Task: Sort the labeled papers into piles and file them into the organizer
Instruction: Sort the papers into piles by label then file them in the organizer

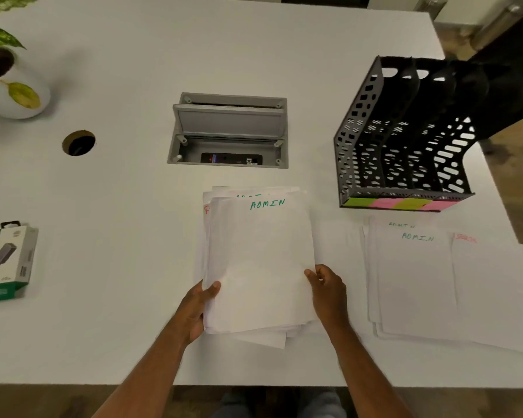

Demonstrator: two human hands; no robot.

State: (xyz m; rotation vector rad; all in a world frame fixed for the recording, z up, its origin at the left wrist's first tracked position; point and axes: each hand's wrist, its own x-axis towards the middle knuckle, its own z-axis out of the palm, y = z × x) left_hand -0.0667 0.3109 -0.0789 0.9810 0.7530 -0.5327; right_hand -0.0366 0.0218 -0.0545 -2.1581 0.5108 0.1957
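Both hands' fingers [314, 274] pinch the paper stack [260, 263].

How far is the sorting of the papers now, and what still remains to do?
Done: two piles lie right of the stack, an ADMIN pile and a red-labeled pile. In hand: the left hand and right hand grip the unsorted stack, whose top sheet reads ADMIN. Left: sort that stack, then file everything; the organizer shows no papers in its slots.
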